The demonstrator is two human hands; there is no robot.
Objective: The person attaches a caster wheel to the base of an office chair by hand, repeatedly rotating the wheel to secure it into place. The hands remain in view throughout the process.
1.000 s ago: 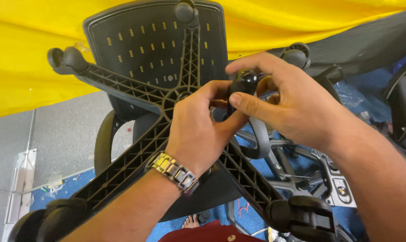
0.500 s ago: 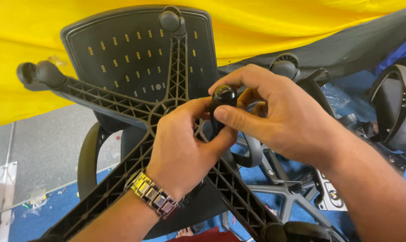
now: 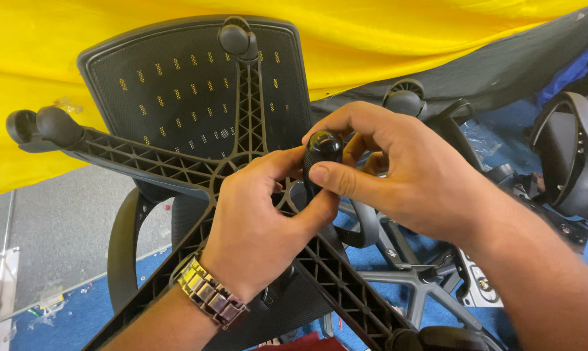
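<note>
Between both hands, a glossy black caster [image 3: 322,153]; round-topped, ribbed below.

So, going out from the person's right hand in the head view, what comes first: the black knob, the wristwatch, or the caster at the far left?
1. Black knob: pinched in the right hand's fingers, at the middle of the star base.
2. Wristwatch: lower left, on the left wrist.
3. Far-left caster: at the end of the left spoke.

My hands cover the base's [image 3: 177,170] hub; the knob's [image 3: 322,148] lower end is buried in my fingers, and the base's lower legs run off-frame.
</note>
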